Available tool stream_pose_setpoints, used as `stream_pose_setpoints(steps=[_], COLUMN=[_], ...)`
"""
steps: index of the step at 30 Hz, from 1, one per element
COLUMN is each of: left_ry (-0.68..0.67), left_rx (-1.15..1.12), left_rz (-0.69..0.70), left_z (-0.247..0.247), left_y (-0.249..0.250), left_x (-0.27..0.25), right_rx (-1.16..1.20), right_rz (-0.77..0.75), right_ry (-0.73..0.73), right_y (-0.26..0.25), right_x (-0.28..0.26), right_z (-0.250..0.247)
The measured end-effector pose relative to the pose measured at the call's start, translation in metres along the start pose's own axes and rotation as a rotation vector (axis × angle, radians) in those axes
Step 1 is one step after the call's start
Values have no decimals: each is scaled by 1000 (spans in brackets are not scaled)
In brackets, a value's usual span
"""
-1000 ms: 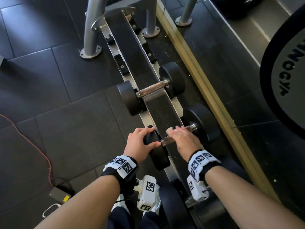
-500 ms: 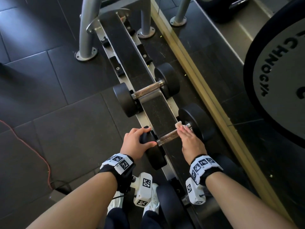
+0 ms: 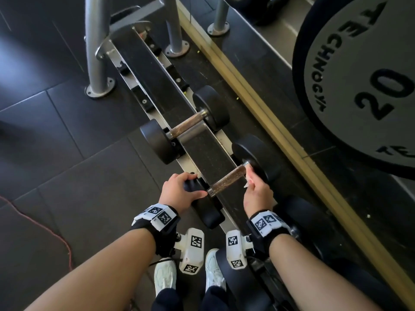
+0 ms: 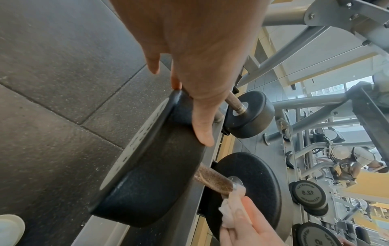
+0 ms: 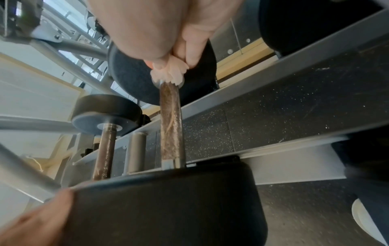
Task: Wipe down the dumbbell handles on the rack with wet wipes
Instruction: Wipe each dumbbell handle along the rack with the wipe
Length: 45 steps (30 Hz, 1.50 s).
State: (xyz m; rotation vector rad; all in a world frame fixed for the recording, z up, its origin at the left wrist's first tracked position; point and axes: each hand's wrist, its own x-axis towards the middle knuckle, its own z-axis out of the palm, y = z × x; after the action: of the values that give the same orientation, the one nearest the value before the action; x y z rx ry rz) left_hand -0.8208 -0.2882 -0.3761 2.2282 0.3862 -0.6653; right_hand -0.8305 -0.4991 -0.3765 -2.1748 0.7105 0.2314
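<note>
Nearest the person, the left hand [image 3: 179, 191] rests over the near head [image 3: 202, 203] of the closest dumbbell, its fingers [image 4: 203, 131] curled over the rim, bracing it on the rack [image 3: 211, 158]. Just right of it, the right hand [image 3: 258, 191] pinches a bunched wet wipe [image 4: 231, 206] between thumb and fingers, clamped on the wipe and pressing it onto the far end of the handle [image 3: 226, 179], right beside the collar at the far head [image 3: 256, 158].

To do this stroke well, I judge the wipe should wrap round the bar, not dab one side, and travel the whole length back to the near collar while the left hand keeps the dumbbell from rolling. The knurled surface looks brown and rough, so firm pressure and a slight twist would likely help.

Farther along the rack lies a second dumbbell [image 3: 186, 125], with nothing on its handle.
</note>
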Motion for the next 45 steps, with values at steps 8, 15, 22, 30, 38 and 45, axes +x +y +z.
stream_pose_setpoints(steps=[8, 15, 22, 30, 38, 45], left_ry=[6, 24, 16, 14, 9, 25], left_rx=[16, 2, -3, -3, -4, -15], left_rz=[30, 26, 30, 60, 66, 81], left_z=[1, 4, 3, 2, 2, 4], left_y=[-7, -7, -9, -11, -12, -16], left_x=[4, 4, 6, 6, 6, 7], right_rx=[286, 135, 249, 272, 348, 442], right_rz=[171, 154, 214, 192, 190, 229], right_ry=[-132, -463, 5, 89, 41, 12], right_y=[1, 12, 23, 16, 10, 14], right_x=[-9, -35, -33, -11, 11, -7], right_z=[29, 26, 6, 12, 27, 49])
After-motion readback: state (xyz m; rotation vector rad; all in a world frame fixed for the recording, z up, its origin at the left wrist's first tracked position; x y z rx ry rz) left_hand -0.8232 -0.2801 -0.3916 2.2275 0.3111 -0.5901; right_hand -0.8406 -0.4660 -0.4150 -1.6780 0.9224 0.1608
